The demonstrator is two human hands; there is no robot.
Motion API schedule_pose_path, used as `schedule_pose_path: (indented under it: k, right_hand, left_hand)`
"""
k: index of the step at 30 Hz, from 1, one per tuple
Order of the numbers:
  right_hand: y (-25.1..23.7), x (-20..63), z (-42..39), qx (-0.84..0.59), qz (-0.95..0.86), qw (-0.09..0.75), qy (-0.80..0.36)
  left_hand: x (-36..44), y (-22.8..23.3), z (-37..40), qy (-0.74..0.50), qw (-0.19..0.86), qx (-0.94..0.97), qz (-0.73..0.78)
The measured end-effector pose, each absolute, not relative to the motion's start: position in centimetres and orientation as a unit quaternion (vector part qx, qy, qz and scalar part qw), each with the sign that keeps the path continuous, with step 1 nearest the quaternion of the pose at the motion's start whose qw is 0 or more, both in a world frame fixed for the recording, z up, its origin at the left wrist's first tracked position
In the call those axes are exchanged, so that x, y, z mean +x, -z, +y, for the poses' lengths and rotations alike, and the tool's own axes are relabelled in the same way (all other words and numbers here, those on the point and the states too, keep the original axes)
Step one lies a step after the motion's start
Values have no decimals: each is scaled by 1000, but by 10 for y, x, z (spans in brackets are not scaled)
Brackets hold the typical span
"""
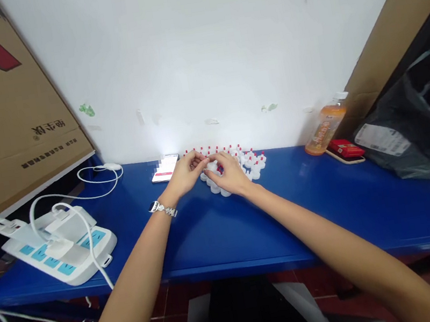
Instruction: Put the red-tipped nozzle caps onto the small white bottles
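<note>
Small translucent white bottles with red tips (pixel 257 165) stand in a tight cluster at the back of the blue table, by the wall. Over the cluster's left part, my left hand (pixel 190 171) has its fingers curled and closed, with a silver bracelet watch (pixel 162 208) on the wrist. My right hand (pixel 229 170) bends over the bottles from the other side, and its fingertips meet those of my left hand. Anything held between the fingertips is too small or hidden to make out. Several bottles are partly covered by my right hand.
A lit phone (pixel 165 169) lies left of my hands. On the left a white power strip (pixel 66 255) carries plugs and loose cables. An orange drink bottle (pixel 326 126), a red packet (pixel 346 149) and a dark plastic bag (pixel 401 126) are on the right. A cardboard box (pixel 7 112) leans left.
</note>
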State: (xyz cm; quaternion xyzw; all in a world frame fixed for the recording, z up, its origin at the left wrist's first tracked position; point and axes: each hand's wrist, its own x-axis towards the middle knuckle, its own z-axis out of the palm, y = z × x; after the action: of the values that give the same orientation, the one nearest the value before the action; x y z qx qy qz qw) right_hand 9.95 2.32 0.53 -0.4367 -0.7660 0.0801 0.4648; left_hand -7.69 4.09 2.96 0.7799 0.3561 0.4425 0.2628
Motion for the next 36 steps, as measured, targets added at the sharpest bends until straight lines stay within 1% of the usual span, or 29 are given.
schedule_pose_path:
  k: [2, 6, 9, 14, 18, 23, 28, 30, 32, 34, 36]
  right_hand:
    - [-4, 104, 22, -432, -760, 466, -135]
    - [-4, 118, 18, -398, -750, 473, -237]
    - [-9, 126, 14, -361, -715, 493, -340]
    - [-24, 131, 8, -313, -636, 522, -474]
    - [-35, 132, 4, -305, -574, 496, -576]
    - [-41, 139, 1, -299, -528, 474, -638]
    - [-47, 153, 4, -255, -492, 389, -736]
    - [-50, 154, 5, -261, -494, 368, -744]
    - [-53, 154, 3, -290, -518, 374, -712]
    - [-55, 154, 2, -335, -565, 436, -615]
    - [-53, 160, 1, -383, -627, 513, -444]
  left_hand:
    - [-69, -29, 36, -449, 287, 773, 343]
    - [-62, -25, 31, -421, 229, 800, 361]
    - [-55, -23, 29, -380, 190, 835, 349]
    - [-45, -29, 23, -389, 198, 831, 345]
    - [-44, -38, 16, -341, 150, 868, 329]
    - [-37, -44, 23, -333, 71, 888, 308]
    - [-24, -56, 37, -296, 22, 917, 267]
    - [-19, -61, 38, -288, 7, 921, 261]
    - [-14, -64, 38, -298, 15, 919, 258]
    - [-10, -63, 37, -329, 54, 904, 267]
    - [-9, -59, 38, -378, 119, 866, 304]
